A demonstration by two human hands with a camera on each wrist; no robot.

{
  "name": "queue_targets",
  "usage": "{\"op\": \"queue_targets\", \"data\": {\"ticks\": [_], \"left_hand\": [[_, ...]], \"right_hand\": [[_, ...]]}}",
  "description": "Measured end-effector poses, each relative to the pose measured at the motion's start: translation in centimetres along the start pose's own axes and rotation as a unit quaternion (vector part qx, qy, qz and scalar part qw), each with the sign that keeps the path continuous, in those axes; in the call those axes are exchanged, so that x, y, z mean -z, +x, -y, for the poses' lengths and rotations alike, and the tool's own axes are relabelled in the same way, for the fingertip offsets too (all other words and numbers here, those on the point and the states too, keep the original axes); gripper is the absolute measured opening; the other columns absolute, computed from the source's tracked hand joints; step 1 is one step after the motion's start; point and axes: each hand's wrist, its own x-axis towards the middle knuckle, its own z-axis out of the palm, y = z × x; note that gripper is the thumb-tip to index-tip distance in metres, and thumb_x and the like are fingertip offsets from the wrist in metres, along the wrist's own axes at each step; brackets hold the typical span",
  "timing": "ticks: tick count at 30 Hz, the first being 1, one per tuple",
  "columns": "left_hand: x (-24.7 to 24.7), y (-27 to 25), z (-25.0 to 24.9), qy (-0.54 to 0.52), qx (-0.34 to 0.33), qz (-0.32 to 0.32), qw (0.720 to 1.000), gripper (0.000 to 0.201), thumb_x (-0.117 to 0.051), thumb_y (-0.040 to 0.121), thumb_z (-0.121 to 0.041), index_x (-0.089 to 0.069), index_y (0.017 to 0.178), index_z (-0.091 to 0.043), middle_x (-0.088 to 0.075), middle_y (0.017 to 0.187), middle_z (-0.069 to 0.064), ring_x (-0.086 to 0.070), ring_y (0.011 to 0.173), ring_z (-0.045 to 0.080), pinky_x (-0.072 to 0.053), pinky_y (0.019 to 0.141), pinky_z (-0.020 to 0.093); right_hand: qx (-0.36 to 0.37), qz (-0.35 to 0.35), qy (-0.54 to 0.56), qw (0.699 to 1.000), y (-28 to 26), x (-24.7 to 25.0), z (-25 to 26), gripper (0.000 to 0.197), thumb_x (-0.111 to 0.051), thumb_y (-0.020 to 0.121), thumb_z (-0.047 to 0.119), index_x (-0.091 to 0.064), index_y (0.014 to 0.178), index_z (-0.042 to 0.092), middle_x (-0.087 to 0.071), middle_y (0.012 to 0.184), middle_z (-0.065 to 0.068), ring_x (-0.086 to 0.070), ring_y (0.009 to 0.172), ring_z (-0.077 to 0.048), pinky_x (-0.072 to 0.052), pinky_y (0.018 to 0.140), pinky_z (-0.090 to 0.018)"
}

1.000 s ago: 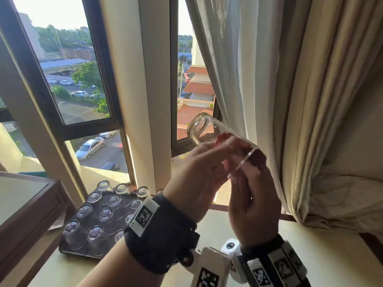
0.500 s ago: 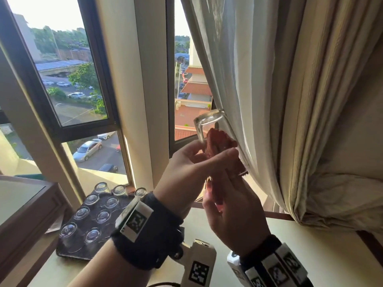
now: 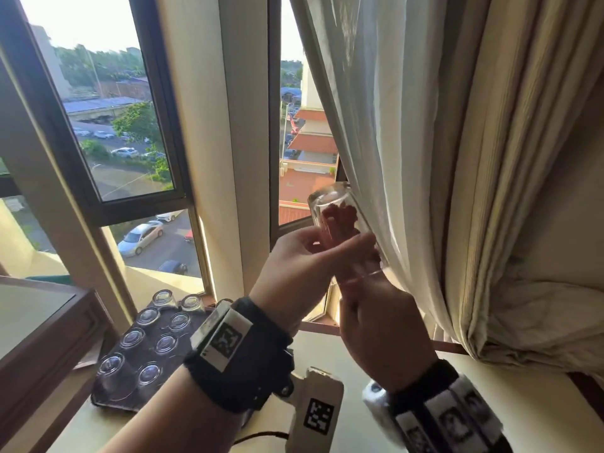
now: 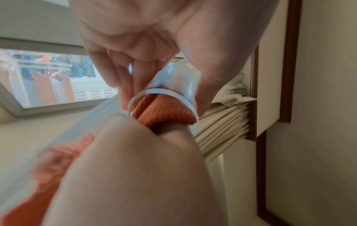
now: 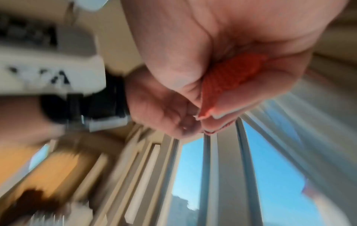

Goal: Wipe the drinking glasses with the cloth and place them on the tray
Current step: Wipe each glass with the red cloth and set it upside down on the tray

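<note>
You are in the middle of wiping one glass (image 3: 343, 233), and it sits near the center of the head view, held up in front of the window (image 3: 130, 125) with its bottom pointing up and away from you. Your left hand (image 3: 304, 273) is wrapped around the side of the glass and holds it tight. Your right hand (image 3: 382, 331) is just under the open mouth of the glass and pinches the red cloth (image 3: 340, 220), pushing it up inside. In the left wrist view you can see the cloth (image 4: 166, 110) stuffed through the round rim. So this glass is not done yet, I think; the inside is being rubbed now. Look at the lower left of the head view: the dark tray (image 3: 108, 400) sits on the table (image 3: 490, 420) by the window. Many other glasses (image 3: 145, 317) stand on it upside down, so a good part of the job looks finished. I cannot tell if more dirty glasses wait somewhere out of sight. What is left for this one is to finish the rub, pull the cloth out, and set it down on the tray.
</note>
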Motion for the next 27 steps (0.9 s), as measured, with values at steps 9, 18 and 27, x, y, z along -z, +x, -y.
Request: {"op": "queue_targets", "data": {"ticks": [9,18,27], "left_hand": [[1.0,-0.4,1.2,-0.125,0.050,0.038,0.990,0.027,-0.072,0.087,-0.025,-0.073,0.102,-0.003,-0.073,0.097,0.015,-0.072,0.092,0.024,-0.060,0.084,0.030],[1.4,0.2,0.8,0.002,0.052,0.049,0.997,0.023,-0.080,0.084,-0.039,-0.078,0.090,-0.017,-0.077,0.092,0.005,-0.074,0.090,0.016,-0.058,0.083,0.025],[1.7,0.5,2.3,-0.061,0.046,0.088,0.993,0.032,-0.085,0.083,-0.034,-0.077,0.110,-0.017,-0.076,0.118,0.010,-0.072,0.114,0.022,-0.055,0.102,0.033]], "right_hand": [[-0.215,0.100,0.554,0.798,-0.6,0.7,2.3,0.019,-0.068,0.075,-0.004,-0.073,0.085,0.012,-0.057,0.055,-0.014,-0.054,0.041,-0.024,-0.046,0.037,-0.026],[-0.140,0.022,0.356,0.924,0.6,-0.6,1.1,0.006,-0.062,0.085,0.004,-0.064,0.091,0.005,-0.062,0.059,-0.010,-0.060,0.049,-0.017,-0.050,0.048,-0.025],[-0.240,0.024,0.754,0.612,1.0,0.8,2.5,0.043,-0.055,0.096,0.046,-0.063,0.109,0.006,-0.046,0.062,-0.005,-0.038,0.026,-0.009,-0.032,0.027,-0.016]]}}
